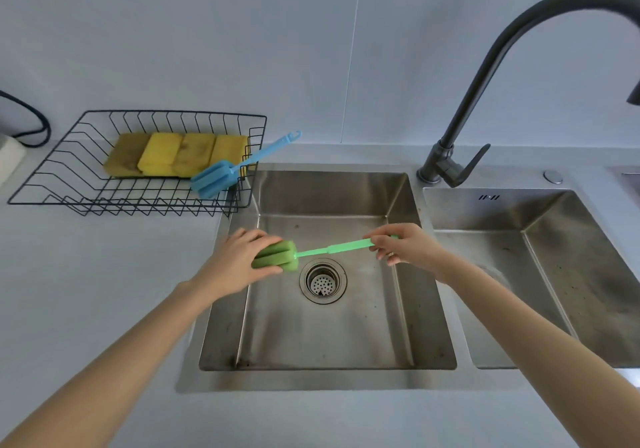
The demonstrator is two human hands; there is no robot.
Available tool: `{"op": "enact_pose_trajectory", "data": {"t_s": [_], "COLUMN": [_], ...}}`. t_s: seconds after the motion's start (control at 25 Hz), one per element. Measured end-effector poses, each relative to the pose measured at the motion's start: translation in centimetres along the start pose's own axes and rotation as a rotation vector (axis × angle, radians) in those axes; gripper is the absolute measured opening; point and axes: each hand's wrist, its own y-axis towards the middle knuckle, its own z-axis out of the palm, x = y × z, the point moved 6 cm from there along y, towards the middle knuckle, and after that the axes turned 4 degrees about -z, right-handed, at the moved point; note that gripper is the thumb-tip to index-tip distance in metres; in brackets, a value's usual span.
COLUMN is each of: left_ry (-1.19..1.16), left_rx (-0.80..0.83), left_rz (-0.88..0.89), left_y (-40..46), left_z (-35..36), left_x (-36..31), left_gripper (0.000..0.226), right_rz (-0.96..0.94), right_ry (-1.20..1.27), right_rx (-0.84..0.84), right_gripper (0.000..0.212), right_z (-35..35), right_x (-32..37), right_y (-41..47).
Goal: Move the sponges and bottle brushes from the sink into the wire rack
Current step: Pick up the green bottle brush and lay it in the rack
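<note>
A green bottle brush hangs level above the left basin of the steel sink. My left hand is closed around its sponge head, and my right hand pinches the end of its handle. The black wire rack stands on the counter to the left of the sink. Several yellow sponges lie side by side inside it. A blue bottle brush rests in the rack's right end, with its handle sticking out over the rim.
The drain strainer sits in the middle of the left basin. A second basin lies to the right. A black faucet arches over from behind the sinks. A dark cable and a white object sit at the far left.
</note>
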Motion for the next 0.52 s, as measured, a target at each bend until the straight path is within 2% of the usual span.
{"op": "enact_pose_trajectory", "data": {"t_s": [0.08,0.2,0.28,0.4,0.52], "left_ry": [-0.005,-0.061,-0.075,-0.068,-0.025], "left_rx": [-0.033,-0.113,-0.164,-0.237,-0.349], "left_rz": [0.009,0.028,0.022,-0.003,-0.037], "left_y": [-0.7,-1.9,-2.4,-2.8,-2.6], "left_z": [-0.9,-2.6,-3.7,-5.7,-7.8], "left_x": [0.3,0.8,1.6,2.5,3.7], "left_gripper": [0.066,0.096,0.102,0.096,0.074], "right_rz": [-0.023,-0.045,-0.065,-0.109,-0.144], "right_ry": [0.099,0.233,0.318,0.484,0.547], "right_rx": [-0.062,-0.128,-0.151,-0.161,-0.164], "right_gripper": [0.025,0.025,0.022,0.017,0.018], "right_z": [-0.1,0.3,0.8,1.3,1.7], "right_x": [1.1,2.7,3.8,6.2,8.8], "right_y": [0.1,0.3,0.5,0.9,1.7]}}
